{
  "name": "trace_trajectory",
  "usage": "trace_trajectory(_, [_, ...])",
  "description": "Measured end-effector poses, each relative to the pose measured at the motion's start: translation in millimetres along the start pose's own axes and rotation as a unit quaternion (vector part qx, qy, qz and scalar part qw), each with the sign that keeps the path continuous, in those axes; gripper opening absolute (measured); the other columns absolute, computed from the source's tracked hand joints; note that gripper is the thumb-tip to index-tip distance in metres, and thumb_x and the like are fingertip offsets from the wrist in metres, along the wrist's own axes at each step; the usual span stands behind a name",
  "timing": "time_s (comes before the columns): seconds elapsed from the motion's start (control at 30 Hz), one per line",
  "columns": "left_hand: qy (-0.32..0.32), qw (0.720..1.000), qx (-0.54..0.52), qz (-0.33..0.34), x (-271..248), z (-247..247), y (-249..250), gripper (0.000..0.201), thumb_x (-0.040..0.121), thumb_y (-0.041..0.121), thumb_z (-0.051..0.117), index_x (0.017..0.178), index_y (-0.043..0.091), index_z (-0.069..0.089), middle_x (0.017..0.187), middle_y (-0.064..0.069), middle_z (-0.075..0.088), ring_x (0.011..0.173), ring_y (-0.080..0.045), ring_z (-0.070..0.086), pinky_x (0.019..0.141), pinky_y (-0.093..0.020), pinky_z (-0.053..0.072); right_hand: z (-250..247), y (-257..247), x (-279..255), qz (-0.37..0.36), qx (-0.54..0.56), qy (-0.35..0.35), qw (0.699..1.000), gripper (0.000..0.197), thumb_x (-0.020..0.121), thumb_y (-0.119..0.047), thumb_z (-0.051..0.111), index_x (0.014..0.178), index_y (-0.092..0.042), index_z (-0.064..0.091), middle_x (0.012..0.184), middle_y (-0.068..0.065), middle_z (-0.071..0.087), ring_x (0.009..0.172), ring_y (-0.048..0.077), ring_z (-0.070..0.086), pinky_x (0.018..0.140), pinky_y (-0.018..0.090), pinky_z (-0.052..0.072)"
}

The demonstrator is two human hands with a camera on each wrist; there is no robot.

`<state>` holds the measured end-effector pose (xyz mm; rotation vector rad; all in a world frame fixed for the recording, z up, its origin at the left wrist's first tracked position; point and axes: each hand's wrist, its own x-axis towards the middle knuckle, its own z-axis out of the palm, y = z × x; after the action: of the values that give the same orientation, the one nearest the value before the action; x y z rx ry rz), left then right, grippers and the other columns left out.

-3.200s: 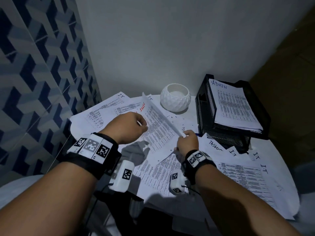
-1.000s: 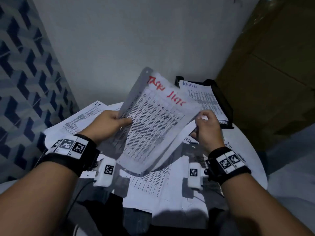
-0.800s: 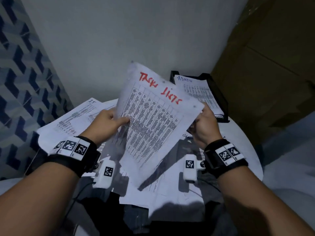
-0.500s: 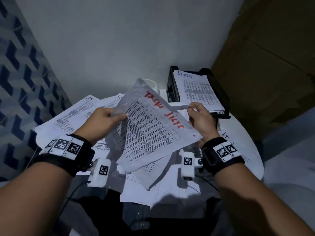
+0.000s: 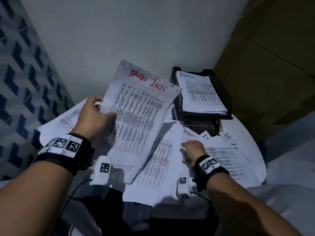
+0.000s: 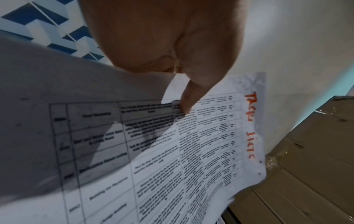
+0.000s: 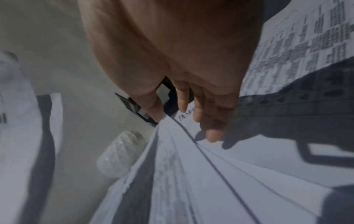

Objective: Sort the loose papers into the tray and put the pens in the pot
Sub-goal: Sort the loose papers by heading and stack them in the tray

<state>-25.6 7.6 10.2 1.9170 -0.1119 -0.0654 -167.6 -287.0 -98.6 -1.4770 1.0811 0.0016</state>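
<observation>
My left hand [image 5: 105, 108] holds up a printed sheet headed "Task lists" in red [image 5: 136, 116], with its thumb [image 6: 186, 106] pinching the left edge. My right hand [image 5: 192, 149] is low over the loose papers [image 5: 160, 160] on the table. Its fingers [image 7: 210, 133] are straight and touch the top sheet, and its thumb is at a raised paper edge. The black mesh tray [image 5: 201, 114] stands at the back right with an "Admin" sheet [image 5: 199, 92] on top. The white faceted pot [image 7: 118, 153] shows only in the right wrist view. No pen is in sight.
The round white table [image 5: 252, 150] is strewn with sheets marked "IT" [image 5: 233, 145] at the right and more papers [image 5: 68, 118] at the left. Cardboard boxes [image 5: 272, 65] stand at the right, a blue patterned wall [image 5: 25, 74] at the left.
My right hand has let go of the "Task lists" sheet and dropped to the loose papers on the table. The left hand now holds that sheet alone, raised more upright.
</observation>
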Motion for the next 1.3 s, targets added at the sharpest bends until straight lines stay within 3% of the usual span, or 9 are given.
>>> trace_trajectory(0.13, [-0.021,0.999,0.042,0.002,-8,-5,-6,0.031,0.082,0.009,0.082,0.108,0.02,0.07,0.095,-0.001,0.076,0.085,-0.021,0.074,0.083,-0.04,0.06,10,17,2,-0.003,-0.092,-0.019,0.996,0.013,0.084,-0.007,0.062,0.08,-0.005,0.05,0.066,0.013,0.047,0.06,0.026,0.046,0.055,0.036,0.046])
trace_trajectory(0.27, [-0.028,0.997,0.06,-0.029,-17,-8,-6,0.006,0.085,0.01,0.079,0.082,0.013,0.076,0.081,-0.009,0.077,0.072,-0.027,0.07,0.078,-0.05,0.06,18,19,1,-0.056,-0.237,0.007,0.97,0.027,0.087,-0.018,0.067,0.065,-0.023,0.051,0.073,0.006,0.058,0.067,0.025,0.058,0.068,0.034,0.059])
trace_trajectory(0.43, [0.001,0.989,0.148,0.008,-14,-15,-7,0.021,0.095,0.015,0.064,0.075,0.013,0.061,0.073,-0.002,0.065,0.072,-0.027,0.058,0.064,-0.035,0.043,26,4,-13,-0.17,-0.145,0.091,0.97,0.014,0.087,-0.008,0.058,0.076,-0.017,0.054,0.071,0.005,0.057,0.06,0.024,0.05,0.058,0.029,0.044])
trace_trajectory(0.57, [0.015,0.982,0.185,0.016,-14,-16,-2,0.021,0.098,0.018,0.055,0.077,0.015,0.056,0.076,0.0,0.061,0.077,-0.028,0.058,0.069,-0.034,0.039,16,-27,-41,-0.298,-0.159,0.139,0.931,0.022,0.092,-0.027,0.066,0.073,-0.021,0.058,0.067,-0.001,0.065,0.058,0.023,0.062,0.053,0.034,0.053])
trace_trajectory(0.73, [0.016,0.983,0.182,0.016,-14,-16,0,0.012,0.099,0.017,0.054,0.096,0.012,0.064,0.091,-0.007,0.067,0.088,-0.029,0.059,0.077,-0.035,0.042,-13,-46,-56,-0.332,-0.262,0.149,0.894,0.027,0.096,-0.034,0.065,0.073,-0.02,0.068,0.066,-0.004,0.068,0.065,0.017,0.066,0.063,0.035,0.058])
trace_trajectory(0.9, [0.002,0.986,0.167,0.005,-13,-20,-2,0.013,0.098,0.017,0.053,0.096,0.013,0.065,0.094,-0.009,0.069,0.089,-0.031,0.062,0.077,-0.037,0.046,-37,-37,-56,-0.358,-0.328,0.139,0.863,0.029,0.101,-0.028,0.054,0.084,-0.033,0.076,0.062,-0.009,0.065,0.057,0.011,0.058,0.054,0.025,0.044])
trace_trajectory(1.03, [0.006,0.99,0.142,0.001,-13,-22,-2,0.015,0.097,0.017,0.052,0.096,0.013,0.066,0.094,-0.012,0.071,0.091,-0.033,0.065,0.084,-0.041,0.05,-47,-52,-69,-0.393,-0.235,0.158,0.875,0.029,0.104,-0.018,0.054,0.126,-0.022,0.073,0.102,-0.007,0.075,0.078,0.008,0.062,0.067,0.013,0.045])
trace_trajectory(1.17, [0.034,0.988,0.149,-0.003,-13,-21,-2,0.015,0.096,0.014,0.05,0.094,0.01,0.064,0.089,-0.012,0.068,0.088,-0.034,0.062,0.076,-0.036,0.044,-57,-76,-77,-0.396,-0.045,0.184,0.898,0.023,0.103,-0.014,0.055,0.114,-0.021,0.074,0.089,-0.008,0.069,0.075,0.007,0.061,0.069,0.017,0.047])
trace_trajectory(1.3, [0.051,0.99,0.134,-0.014,-17,-22,1,0.015,0.096,0.006,0.047,0.086,0.009,0.058,0.074,-0.004,0.059,0.076,-0.03,0.054,0.065,-0.033,0.036,-72,-84,-69,-0.347,0.105,0.12,0.924,0.015,0.102,-0.016,0.058,0.1,-0.02,0.072,0.061,-0.013,0.053,0.05,0.004,0.042,0.051,0.02,0.038])
